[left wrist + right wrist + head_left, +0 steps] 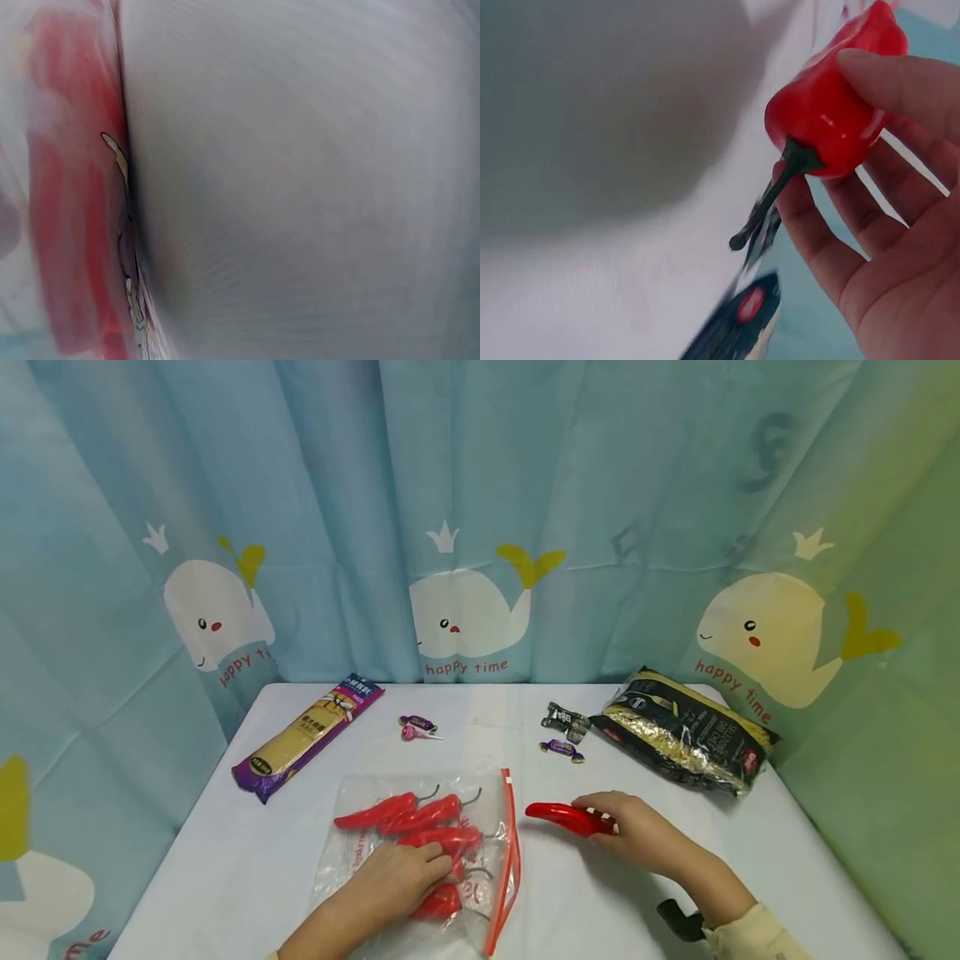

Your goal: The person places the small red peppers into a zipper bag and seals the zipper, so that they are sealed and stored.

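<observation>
In the head view my right hand holds a red pepper above the white table, right of the bag. The right wrist view shows the thumb on one side of this glossy pepper and fingers on the other; its dark green stem points back past the fingertips. My left hand rests on a clear zip bag with several red peppers inside. The fingertips are bent down over the bag, their grip hidden. A red zip strip edges its right side. Only blurred red peppers and white surface fill the left wrist view.
A purple-and-yellow packet lies at the back left. Small purple sweets and a lollipop lie at the back middle, with a dark-wrapped sweet further right. A large black-and-gold packet occupies the back right corner. A blue curtain hangs behind the table.
</observation>
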Tool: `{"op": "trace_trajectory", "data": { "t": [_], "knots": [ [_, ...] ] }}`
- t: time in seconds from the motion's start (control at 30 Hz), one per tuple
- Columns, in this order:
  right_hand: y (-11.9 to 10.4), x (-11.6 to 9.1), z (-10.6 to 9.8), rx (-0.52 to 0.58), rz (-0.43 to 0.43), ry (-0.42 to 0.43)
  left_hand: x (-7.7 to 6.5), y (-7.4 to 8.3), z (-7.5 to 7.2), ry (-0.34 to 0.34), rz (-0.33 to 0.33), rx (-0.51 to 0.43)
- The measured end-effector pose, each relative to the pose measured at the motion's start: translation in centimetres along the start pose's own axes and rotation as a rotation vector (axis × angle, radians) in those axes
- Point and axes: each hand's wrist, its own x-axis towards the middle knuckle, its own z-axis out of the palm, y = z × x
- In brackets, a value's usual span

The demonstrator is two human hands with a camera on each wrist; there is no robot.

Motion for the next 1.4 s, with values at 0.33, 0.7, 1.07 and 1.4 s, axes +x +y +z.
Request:
{"op": "trace_trajectory", "data": {
  "t": [0.33, 0.7, 1.07, 1.4],
  "knots": [
    [-2.2, 1.3, 2.3, 0.155, -0.077, -0.160, 0.3, 0.0, 0.0, -0.006, -0.002, 0.002],
    [-4.3, 3.3, 5.2, 0.136, -0.161, -0.064, 0.2, -0.1, 0.4, 0.085, 0.057, 0.026],
    [-2.6, 0.8, 3.9, 0.200, -0.016, -0.064, 0.2, 0.2, 0.5, 0.065, 0.050, 0.026],
    [-0.8, -1.3, 3.5, 0.295, 0.058, -0.210, 0.0, 0.1, 0.4, 0.178, 0.100, 0.061]
  ]
}}
